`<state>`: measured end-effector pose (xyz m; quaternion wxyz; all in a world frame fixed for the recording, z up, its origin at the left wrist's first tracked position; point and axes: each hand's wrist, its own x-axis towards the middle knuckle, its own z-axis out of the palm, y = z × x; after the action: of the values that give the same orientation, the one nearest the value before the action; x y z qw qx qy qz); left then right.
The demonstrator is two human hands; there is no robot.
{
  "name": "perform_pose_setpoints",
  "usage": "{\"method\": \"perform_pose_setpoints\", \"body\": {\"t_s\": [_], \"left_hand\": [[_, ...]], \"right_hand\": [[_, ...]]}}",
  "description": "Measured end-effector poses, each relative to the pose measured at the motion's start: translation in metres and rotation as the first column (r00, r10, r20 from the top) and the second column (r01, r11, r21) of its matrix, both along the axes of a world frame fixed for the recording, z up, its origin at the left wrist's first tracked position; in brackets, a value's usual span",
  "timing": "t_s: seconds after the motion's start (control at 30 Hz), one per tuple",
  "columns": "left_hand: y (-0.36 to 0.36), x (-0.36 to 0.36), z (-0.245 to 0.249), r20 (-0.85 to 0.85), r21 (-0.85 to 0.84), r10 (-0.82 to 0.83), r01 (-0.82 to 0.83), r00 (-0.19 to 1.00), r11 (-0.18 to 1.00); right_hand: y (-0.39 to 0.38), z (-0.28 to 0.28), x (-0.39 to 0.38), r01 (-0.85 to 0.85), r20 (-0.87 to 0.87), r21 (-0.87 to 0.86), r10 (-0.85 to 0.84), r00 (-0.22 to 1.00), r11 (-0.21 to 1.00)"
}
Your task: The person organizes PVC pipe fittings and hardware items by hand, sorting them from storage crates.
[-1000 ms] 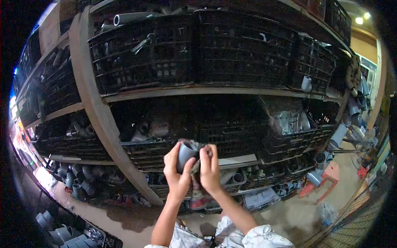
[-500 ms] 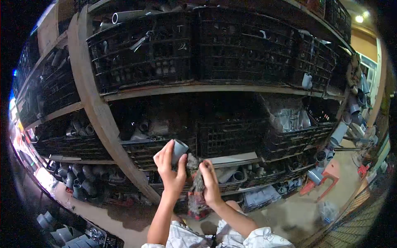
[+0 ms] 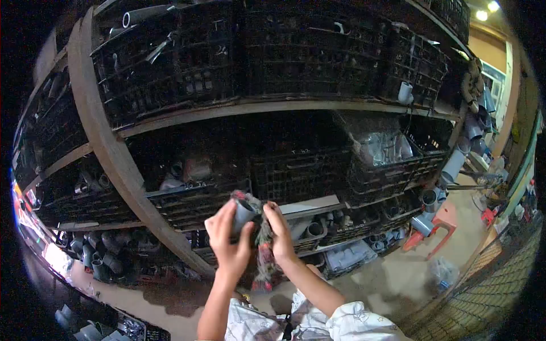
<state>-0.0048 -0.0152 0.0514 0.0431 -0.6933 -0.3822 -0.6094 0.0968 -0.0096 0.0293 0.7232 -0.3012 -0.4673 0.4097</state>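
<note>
A short grey plastic pipe fitting (image 3: 243, 215) is in the air in the left hand (image 3: 230, 245), its open mouth turned upward, in front of the shelf and just left of a pale flat strip (image 3: 310, 205) along the front edge of this shelf. The left fingers are clamped around the wall of the fitting, with the thumb on the side near the right hand (image 3: 280, 236). The right fingers are closed on a soft grey-and-red cloth rag (image 3: 265, 254), which lies by the rim and hangs down loosely below the hands. I judge that the fitting is light and stiff, a little slippery because its wall looks smooth, and not easily broken; the best hold is around the outer wall, below the rim, so the mouth remains free. The rag should be limp, and it is better to take it bunched, near the rim, because its hanging end can swing. Behind the hands, the front edges of black plastic crates (image 3: 298, 177) limit the room, and a thick wooden post (image 3: 108, 148) stands to the left; the more open room is toward the body and above the beige floor (image 3: 392, 287) on the right.
</note>
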Motion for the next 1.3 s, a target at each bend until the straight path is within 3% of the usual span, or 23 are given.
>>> {"method": "perform_pose_setpoints", "body": {"t_s": [0.03, 0.07, 0.13, 0.2, 0.23, 0.27, 0.33, 0.4, 0.43, 0.5, 0.53, 0.57, 0.63, 0.67, 0.73, 0.77, 0.83, 0.9, 0.97, 1.1, 1.2, 1.23, 1.3], "left_hand": [[-0.007, 0.005, 0.001, -0.051, 0.001, 0.076, -0.076, 0.996, 0.997], [-0.004, 0.003, 0.0, -0.013, 0.006, 0.063, -0.063, 0.998, 0.998], [0.006, -0.005, 0.001, 0.119, -0.036, 0.023, -0.019, 0.993, 0.999], [0.012, -0.008, 0.005, 0.223, -0.09, 0.079, -0.06, 0.972, 0.994], [0.014, -0.008, 0.005, 0.215, -0.081, 0.085, -0.069, 0.973, 0.994], [0.015, -0.003, 0.0, 0.361, -0.1, -0.017, 0.057, 0.932, 0.993], [0.004, -0.002, 0.001, 0.253, -0.086, -0.009, 0.032, 0.967, 0.996], [-0.007, 0.002, 0.001, 0.045, -0.004, 0.012, -0.012, 0.999, 1.0], [-0.011, 0.006, 0.003, -0.023, 0.021, 0.076, -0.076, 0.997, 0.997], [0.0, 0.003, 0.0, 0.141, 0.029, 0.021, -0.026, 0.99, 0.999], [0.003, 0.002, 0.003, 0.25, -0.03, 0.047, -0.041, 0.967, 0.999], [0.004, -0.002, 0.007, 0.267, -0.093, 0.082, -0.059, 0.96, 0.994], [0.009, -0.003, 0.003, 0.302, -0.145, 0.006, 0.04, 0.953, 0.989], [0.007, -0.001, 0.003, 0.431, -0.198, -0.076, 0.177, 0.899, 0.964], [0.009, -0.003, -0.008, 0.407, -0.206, -0.143, 0.243, 0.902, 0.948], [0.006, -0.002, -0.011, 0.385, -0.227, -0.16, 0.261, 0.909, 0.938], [0.0, -0.002, -0.013, 0.382, -0.276, -0.233, 0.351, 0.894, 0.895], [-0.002, -0.002, -0.02, 0.476, -0.264, -0.391, 0.552, 0.788, 0.791], [-0.003, -0.003, -0.02, 0.462, -0.323, -0.433, 0.601, 0.774, 0.731], [-0.012, -0.002, -0.02, 0.486, -0.383, -0.317, 0.524, 0.815, 0.761], [-0.015, -0.01, -0.011, 0.713, -0.372, -0.286, 0.691, 0.64, 0.619], [-0.009, -0.014, -0.015, 0.835, -0.285, -0.26, 0.785, 0.486, 0.55], [-0.008, -0.018, -0.014, 0.791, -0.308, -0.293, 0.763, 0.537, 0.569]], "right_hand": [[-0.004, 0.02, -0.001, -0.191, -0.296, -0.144, 0.142, 0.945, 0.971], [-0.002, 0.017, -0.001, -0.278, -0.372, -0.195, 0.191, 0.908, 0.941], [-0.012, 0.011, 0.002, -0.306, -0.271, -0.241, 0.239, 0.933, 0.921], [-0.035, 0.015, 0.003, -0.172, 0.155, -0.089, 0.184, 0.971, 0.981], [-0.037, 0.02, 0.0, -0.252, 0.043, -0.198, 0.266, 0.963, 0.947], [-0.037, 0.018, 0.002, -0.208, 0.067, -0.14, 0.218, 0.974, 0.968], [-0.025, 0.01, 0.004, -0.146, 0.033, -0.065, 0.149, 0.988, 0.987], [-0.011, 0.008, 0.006, 0.025, 0.28, 0.199, -0.081, 0.957, 0.98], [-0.015, 0.013, 0.006, 0.03, 0.295, 0.19, -0.086, 0.952, 0.981], [-0.026, 0.023, 0.007, 0.032, 0.331, 0.175, -0.09, 0.939, 0.984], [-0.028, 0.022, 0.005, -0.265, -0.105, -0.152, 0.251, 0.962, 0.952], [-0.04, 0.029, 0.003, -0.201, -0.049, -0.172, 0.196, 0.979, 0.964], [-0.048, 0.024, 0.002, -0.041, 0.185, -0.01, 0.042, 0.982, 0.999], [-0.042, 0.019, 0.005, 0.024, 0.158, 0.039, -0.03, 0.987, 0.999], [-0.024, 0.015, 0.017, 0.205, 0.208, 0.238, -0.256, 0.944, 0.95], [-0.015, 0.017, 0.019, 0.168, 0.038, 0.113, -0.173, 0.984, 0.979], [-0.016, 0.033, 0.018, 0.089, 0.189, 0.175, -0.122, 0.974, 0.981], [-0.008, 0.042, 0.014, -0.139, 0.372, 0.213, 0.052, 0.927, 0.967], [-0.005, 0.046, 0.012, -0.071, 0.57, 0.3, -0.118, 0.813, 0.951], [-0.003, 0.033, 0.018, -0.149, 0.475, 0.235, 0.02, 0.88, 0.96], [-0.004, -0.006, 0.017, -0.093, 0.457, 0.598, -0.244, 0.855, 0.796], [-0.005, -0.02, 0.018, -0.101, 0.444, 0.639, -0.258, 0.858, 0.763], [-0.016, -0.036, 0.02, -0.073, 0.429, 0.607, -0.25, 0.868, 0.791]]}}
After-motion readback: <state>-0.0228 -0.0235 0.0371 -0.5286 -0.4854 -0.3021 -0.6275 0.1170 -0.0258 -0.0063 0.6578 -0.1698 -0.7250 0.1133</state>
